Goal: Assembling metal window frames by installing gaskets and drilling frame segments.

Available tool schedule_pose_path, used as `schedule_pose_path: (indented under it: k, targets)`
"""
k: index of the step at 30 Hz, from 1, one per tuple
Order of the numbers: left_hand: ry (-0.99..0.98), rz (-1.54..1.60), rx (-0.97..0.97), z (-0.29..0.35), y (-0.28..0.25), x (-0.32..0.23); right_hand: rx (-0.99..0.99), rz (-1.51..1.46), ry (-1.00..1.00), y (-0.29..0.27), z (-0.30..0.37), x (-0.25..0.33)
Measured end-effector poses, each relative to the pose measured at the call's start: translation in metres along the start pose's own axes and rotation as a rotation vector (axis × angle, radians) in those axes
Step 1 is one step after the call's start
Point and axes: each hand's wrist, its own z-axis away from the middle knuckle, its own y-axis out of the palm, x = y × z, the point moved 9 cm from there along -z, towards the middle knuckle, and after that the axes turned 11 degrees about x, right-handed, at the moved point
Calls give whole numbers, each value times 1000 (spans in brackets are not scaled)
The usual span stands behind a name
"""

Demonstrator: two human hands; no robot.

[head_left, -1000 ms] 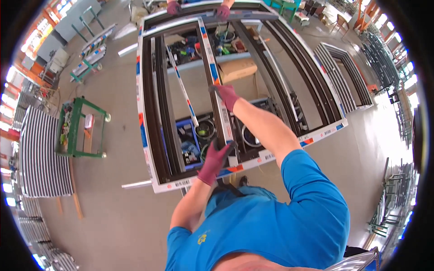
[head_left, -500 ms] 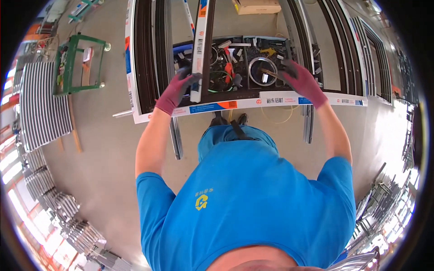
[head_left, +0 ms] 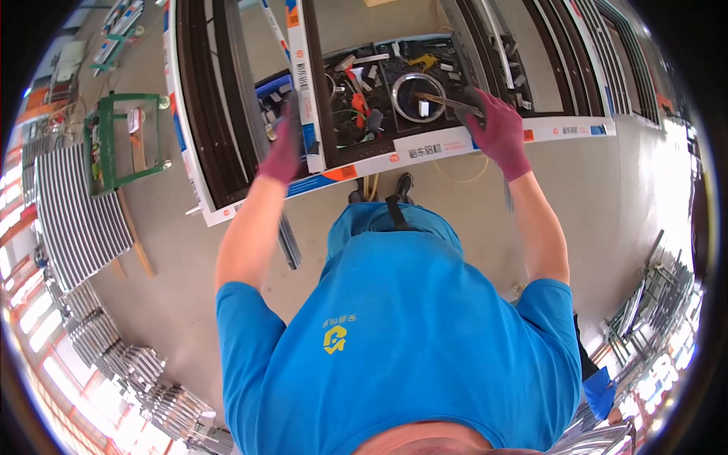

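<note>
My right hand (head_left: 499,135), in a maroon glove with dark fingers, is closed on the end of a slim brown stick-like tool (head_left: 444,101). The tool's far end reaches into a round metal-rimmed container (head_left: 398,106) with something dark and a small white piece inside; I cannot make out its tip. My left hand (head_left: 280,148), gloved alike, is smeared by motion beside an upright profile bar (head_left: 305,91) with white printed film. Whether it touches the bar I cannot tell. Both hands are above the near rail (head_left: 425,150) of a dark brown window frame.
Beneath the frame, a dark divided tray (head_left: 455,49) holds small fittings, a red-handled tool (head_left: 358,102) and a yellow tool (head_left: 423,61). A green cart (head_left: 114,182) and a stack of striped profiles (head_left: 80,212) stand left. More frames (head_left: 622,61) lie right.
The whole view has shifted and turned slightly. My left hand has moved off the bar's near end to its left side and blurred. My right hand keeps hold of the stick-like tool over the round container.
</note>
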Motion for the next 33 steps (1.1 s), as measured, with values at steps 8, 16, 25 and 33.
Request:
schedule_pose_path:
  k: [8, 16, 25, 33]
  targets:
    - [-138, -362, -322, -75, 58, 61, -6, 55, -17, 10, 6, 0]
    - [-221, -818, -217, -78, 71, 55, -23, 11, -15, 11, 3, -9]
    - [-242, -1120, -261, -87, 60, 54, 30, 64, 31, 4, 4, 0]
    - [-89, -1572, -69, -76, 90, 41, -63, 89, 12, 6, 11, -3]
